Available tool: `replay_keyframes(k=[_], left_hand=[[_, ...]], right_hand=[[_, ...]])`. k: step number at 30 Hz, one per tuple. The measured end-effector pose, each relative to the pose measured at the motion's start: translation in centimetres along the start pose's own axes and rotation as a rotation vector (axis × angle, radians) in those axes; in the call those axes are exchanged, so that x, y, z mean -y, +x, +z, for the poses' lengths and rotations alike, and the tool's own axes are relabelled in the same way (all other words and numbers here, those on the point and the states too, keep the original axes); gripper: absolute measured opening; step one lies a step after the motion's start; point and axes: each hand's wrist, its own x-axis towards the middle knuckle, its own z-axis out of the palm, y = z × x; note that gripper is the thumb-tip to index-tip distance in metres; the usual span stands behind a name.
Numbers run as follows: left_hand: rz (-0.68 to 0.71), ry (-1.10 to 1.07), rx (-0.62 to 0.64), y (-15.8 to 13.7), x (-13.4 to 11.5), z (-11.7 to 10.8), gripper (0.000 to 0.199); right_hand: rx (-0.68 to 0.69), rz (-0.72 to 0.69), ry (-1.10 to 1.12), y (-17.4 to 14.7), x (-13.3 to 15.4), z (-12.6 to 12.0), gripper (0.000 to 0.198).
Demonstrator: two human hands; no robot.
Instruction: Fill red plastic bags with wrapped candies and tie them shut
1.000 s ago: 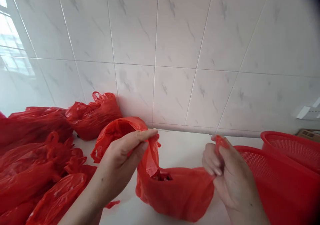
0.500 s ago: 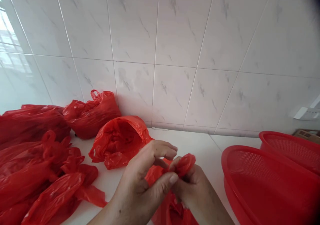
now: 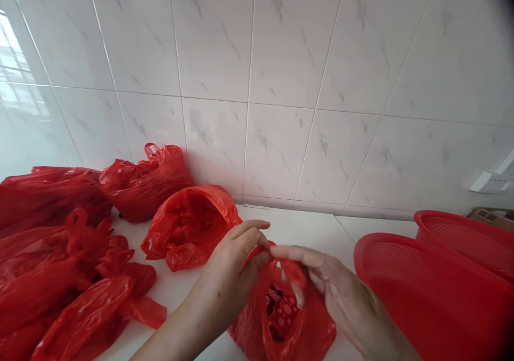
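A red plastic bag (image 3: pixel 317 323) stands on the white surface at the bottom centre. Through its gap, red items with pale spots (image 3: pixel 284 314) show inside; I cannot tell what they are. My left hand (image 3: pixel 244 259) pinches the top of the bag, thumb and fingers closed on the thin plastic. My right hand (image 3: pixel 321 275) is at the other side of the top, its index finger stretched towards my left fingertips. A twisted end of the bag lies within my right fingers. The hands nearly touch above the bag.
Just beyond my left hand lies an open red bag (image 3: pixel 193 227). A filled red bag (image 3: pixel 148 181) leans by the tiled wall (image 3: pixel 281 82), and several more red bags (image 3: pixel 60 275) are heaped at left. Red mesh baskets (image 3: pixel 401 291) occupy the right side.
My hands have shifted slightly apart and turned at the bag's top. My right index finger has straightened. The bag's opening and its spotted contents now show more.
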Motion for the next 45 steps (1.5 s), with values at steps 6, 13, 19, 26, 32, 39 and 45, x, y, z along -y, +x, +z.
replay_keyframes(k=[6,13,19,26,32,39,45], left_hand=[[-0.169,-0.021,0.109,-0.3,-1.0,0.2,0.015],[-0.038,0.189,0.145,-0.2,-1.1,0.1,0.013],[0.23,0.261,0.128,-0.6,-1.2,-0.7,0.017],[0.258,0.226,0.579,-3.4,-2.5,-3.0,0.025],[0.015,0.119,0.757,-4.8,-1.4,-3.9,0.021],[0.01,-0.155,0.565,-4.1,-1.6,-1.8,0.033],[0.051,0.265,0.43,-4.1,4.0,4.2,0.105]], right_hand=[[-0.091,0.083,-0.243,0.8,0.1,1.0,0.03],[-0.211,0.068,-0.381,1.4,-0.7,1.2,0.022],[-0.253,0.032,-0.113,1.5,-0.4,0.8,0.028],[-0.492,-0.017,-0.537,4.7,-6.5,-0.5,0.026],[-0.356,0.105,-0.579,5.9,-10.2,-1.6,0.027],[-0.195,0.283,-0.207,5.7,-12.4,-4.0,0.042],[-0.148,0.425,0.01,6.0,-16.0,-5.6,0.047]])
